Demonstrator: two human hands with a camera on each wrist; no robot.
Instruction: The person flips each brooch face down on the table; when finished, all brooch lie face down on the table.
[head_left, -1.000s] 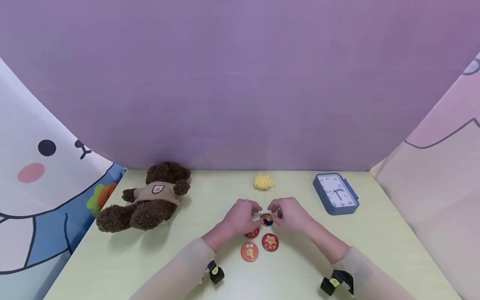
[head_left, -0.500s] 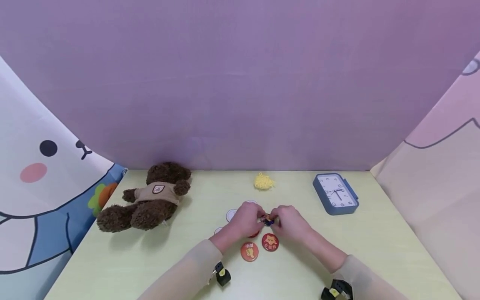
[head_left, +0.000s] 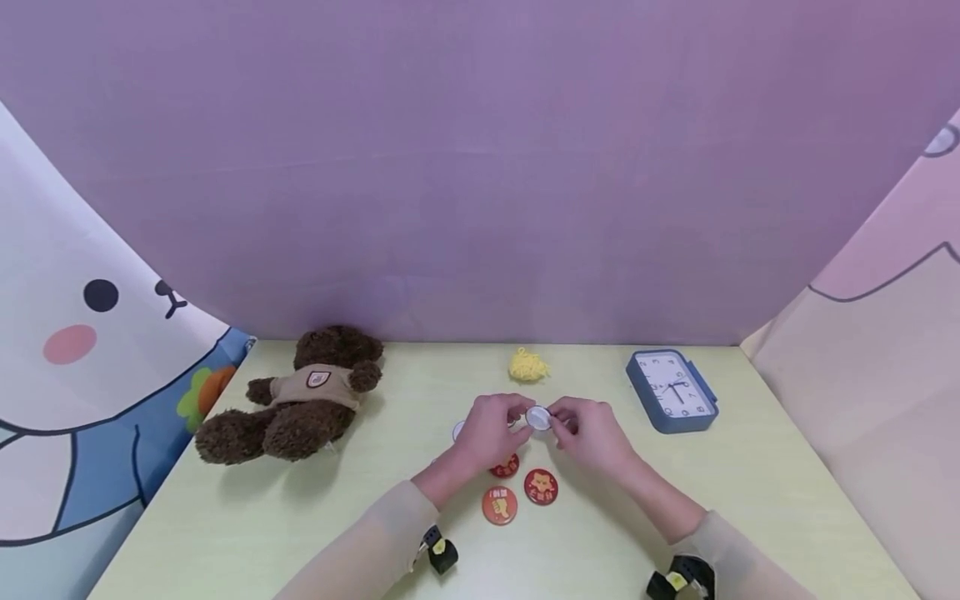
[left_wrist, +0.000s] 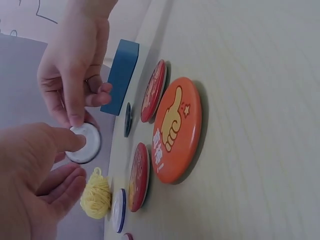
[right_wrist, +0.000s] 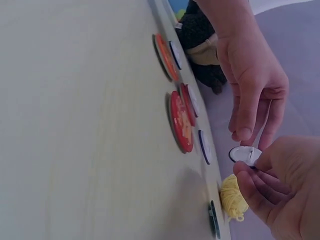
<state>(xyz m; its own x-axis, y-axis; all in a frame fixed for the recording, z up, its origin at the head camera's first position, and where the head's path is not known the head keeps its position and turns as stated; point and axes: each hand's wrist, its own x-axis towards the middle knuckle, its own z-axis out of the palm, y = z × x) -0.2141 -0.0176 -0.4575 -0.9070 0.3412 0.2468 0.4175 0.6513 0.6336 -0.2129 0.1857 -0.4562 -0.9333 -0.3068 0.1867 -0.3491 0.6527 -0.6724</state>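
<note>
Currently, badge [head_left: 537, 418] white back up, between right hand [head_left: 594, 435], pinching its edge, and left hand [head_left: 486, 432], loosely parted, just beside, contact unclear.

The right hand [right_wrist: 285, 185] pinches a pale-backed badge [right_wrist: 240, 154], and the left hand [right_wrist: 254, 75] hangs just beside it. Yellow yarn [right_wrist: 232, 197] lies near the right hand; farther off lie a red badge [right_wrist: 180, 121] and an orange badge [right_wrist: 165, 57], with a dark plush toy [right_wrist: 201, 51] beside the left wrist.

Badge [head_left: 538, 418]: sm., rnd, white pin-back showing, dark rim; tilted, held clear of table [head_left: 585, 550], approx. mid btwn L & R edges.
</note>
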